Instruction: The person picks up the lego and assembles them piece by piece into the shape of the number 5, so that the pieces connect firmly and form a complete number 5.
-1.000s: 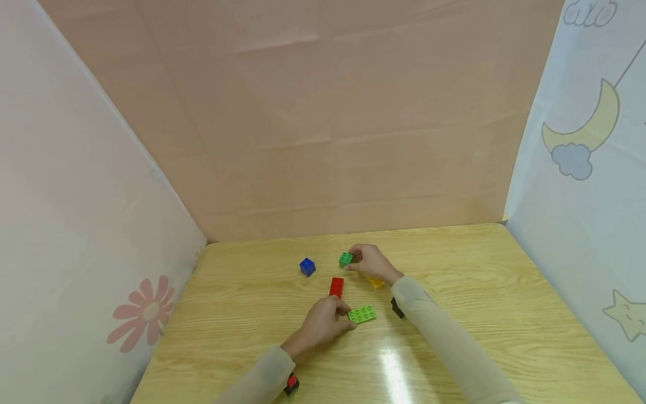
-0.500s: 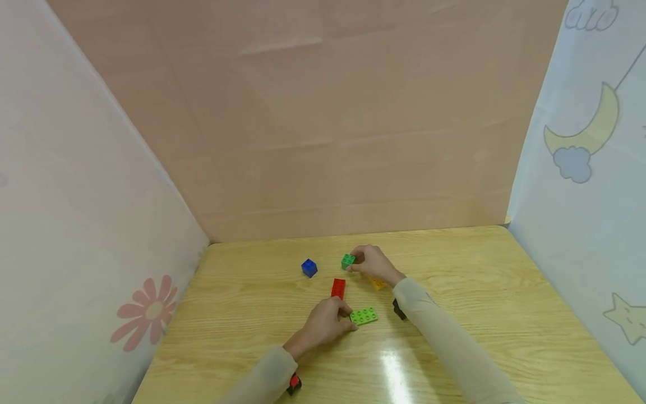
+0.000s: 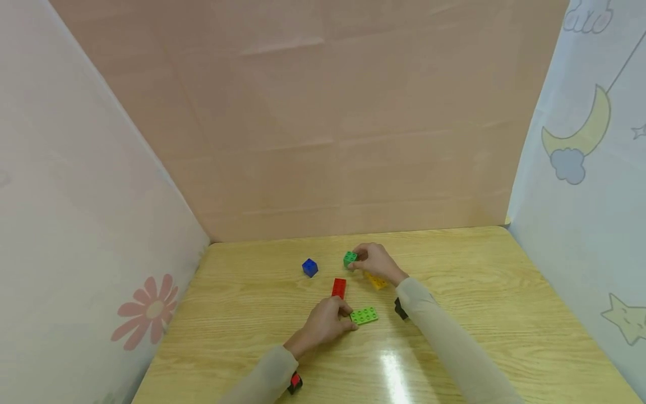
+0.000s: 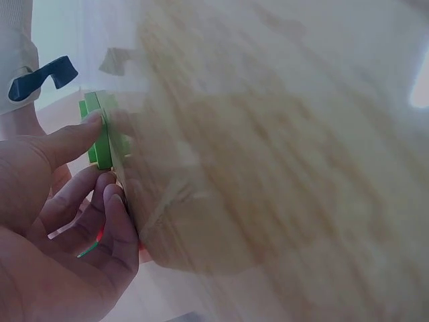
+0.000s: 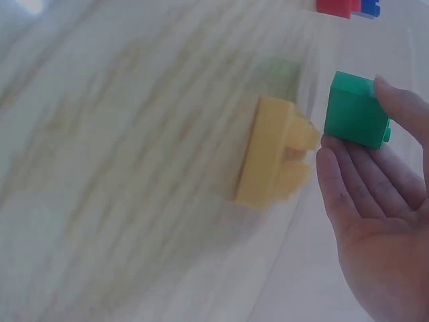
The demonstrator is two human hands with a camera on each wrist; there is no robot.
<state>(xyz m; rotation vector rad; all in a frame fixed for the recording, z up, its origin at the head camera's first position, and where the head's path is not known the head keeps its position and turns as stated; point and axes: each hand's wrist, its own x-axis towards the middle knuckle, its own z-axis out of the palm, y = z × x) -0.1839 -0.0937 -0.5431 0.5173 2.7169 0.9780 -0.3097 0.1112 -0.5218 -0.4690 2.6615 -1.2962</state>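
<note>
My left hand [image 3: 325, 321] pinches the left end of a flat light green brick [image 3: 364, 316] lying studs up on the table. In the left wrist view, the thumb lies along one side of that brick [image 4: 101, 141], with fingertips at its other side. My right hand [image 3: 375, 262] holds a small dark green brick [image 3: 350, 258] between thumb and fingers. The right wrist view shows this dark green brick [image 5: 356, 111] raised off the tabletop, beyond the studs of a yellow brick [image 5: 265, 154]. Part of the yellow brick [image 3: 376, 281] is hidden under the right hand in the head view.
A red brick [image 3: 339, 287] lies just beyond the left hand, and a blue brick [image 3: 310, 267] stands farther back on the left. Black wrist devices [image 3: 295, 383] show at both cuffs. Paper-like walls [image 3: 328, 140] enclose the wooden table [image 3: 227, 314] at the back and sides.
My right hand has lifted slightly with the dark green brick, and more of the yellow brick shows beneath it. The left hand stays at the light green brick. The head view has shifted a little.
</note>
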